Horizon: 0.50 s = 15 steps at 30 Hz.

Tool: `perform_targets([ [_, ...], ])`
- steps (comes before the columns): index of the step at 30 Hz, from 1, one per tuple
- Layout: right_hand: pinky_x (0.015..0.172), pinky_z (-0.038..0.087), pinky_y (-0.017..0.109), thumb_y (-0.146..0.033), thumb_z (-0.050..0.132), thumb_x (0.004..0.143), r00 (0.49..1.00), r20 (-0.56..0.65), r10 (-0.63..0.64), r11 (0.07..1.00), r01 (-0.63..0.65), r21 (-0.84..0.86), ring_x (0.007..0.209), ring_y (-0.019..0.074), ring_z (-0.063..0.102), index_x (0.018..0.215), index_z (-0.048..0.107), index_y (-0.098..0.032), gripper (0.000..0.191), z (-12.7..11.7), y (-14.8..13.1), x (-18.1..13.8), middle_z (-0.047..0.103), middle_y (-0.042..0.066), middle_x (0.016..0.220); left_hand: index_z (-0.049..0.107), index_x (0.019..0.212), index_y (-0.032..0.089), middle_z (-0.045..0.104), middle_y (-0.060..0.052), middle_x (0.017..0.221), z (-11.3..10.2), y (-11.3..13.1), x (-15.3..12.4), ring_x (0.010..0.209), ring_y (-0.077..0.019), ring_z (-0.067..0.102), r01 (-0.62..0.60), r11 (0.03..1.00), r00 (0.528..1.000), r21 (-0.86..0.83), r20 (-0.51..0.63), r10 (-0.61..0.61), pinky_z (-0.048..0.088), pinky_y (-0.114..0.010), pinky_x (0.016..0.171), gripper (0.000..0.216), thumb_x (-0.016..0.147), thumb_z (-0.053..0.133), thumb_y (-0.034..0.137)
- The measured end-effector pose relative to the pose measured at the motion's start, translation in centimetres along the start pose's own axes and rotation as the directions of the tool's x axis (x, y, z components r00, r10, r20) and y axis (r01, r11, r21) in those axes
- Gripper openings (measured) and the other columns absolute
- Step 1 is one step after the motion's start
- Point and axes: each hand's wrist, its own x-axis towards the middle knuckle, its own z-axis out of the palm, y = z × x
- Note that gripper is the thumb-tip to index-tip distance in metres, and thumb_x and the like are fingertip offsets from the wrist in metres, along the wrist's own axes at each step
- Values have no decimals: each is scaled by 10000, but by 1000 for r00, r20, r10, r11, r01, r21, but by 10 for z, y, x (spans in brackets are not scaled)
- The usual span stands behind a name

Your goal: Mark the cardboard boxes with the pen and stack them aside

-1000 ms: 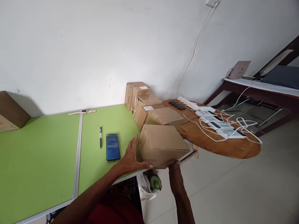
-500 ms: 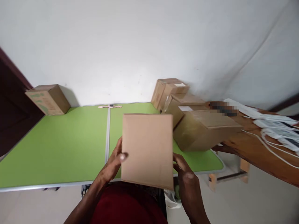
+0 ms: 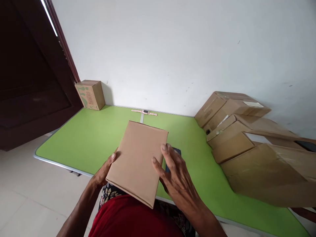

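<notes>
A plain brown cardboard box point(image 3: 138, 158) is tilted in front of me, over the near edge of the green table. My left hand point(image 3: 105, 169) grips its left side, thumb on the upper face and the other fingers hidden beneath. My right hand point(image 3: 174, 168) is at the right edge, with fingers apart and fingertips at the upper face. Partly covered by that hand, a dark flat object point(image 3: 177, 151) lies on the table; its kind cannot be made out.
A pink-strapped watch point(image 3: 145, 112) lies at the green table's point(image 3: 197, 171) back edge. One printed carton point(image 3: 91, 95) stands back left. Several taped cartons point(image 3: 261, 168) crowd the right side. A dark door point(image 3: 32, 72) is at left, a white wall point(image 3: 160, 59) behind.
My view has turned left. The box has tipped from facing me to lying flatter and slanted. My right hand has moved from beside the box up to its upper face.
</notes>
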Motion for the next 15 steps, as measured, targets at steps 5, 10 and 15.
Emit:
perform_targets([
  [5, 1115, 555, 592, -3, 547, 953, 993, 59, 107, 967, -117, 226, 1593, 400, 296, 1719, 127, -268, 914, 7, -2, -6, 205, 183, 1762, 456, 1629, 264, 423, -83, 1709, -3, 18, -4, 1601, -386, 322, -136, 972, 989, 190, 91, 120, 296, -509, 1302, 910, 937, 420, 853],
  [10, 1138, 529, 598, -174, 593, 1007, 982, -71, 173, 938, -143, 316, 1571, 396, 348, 1720, 122, -243, 858, 13, 1, -3, 297, 207, 1720, 420, 1644, 294, 270, -39, 1776, 3, 35, -6, 1623, -381, 267, -197, 964, 976, 177, 125, 177, 262, -514, 1312, 873, 962, 375, 838],
  [15, 1134, 526, 606, -297, 627, 1004, 933, -91, 347, 833, -263, 486, 1521, 395, 450, 1700, 208, -353, 815, 26, 6, -9, 410, 140, 1680, 435, 1635, 321, 304, -28, 1768, 9, 48, -13, 1607, -395, 300, -298, 945, 939, 138, 219, 264, 303, -513, 1287, 901, 932, 347, 878],
])
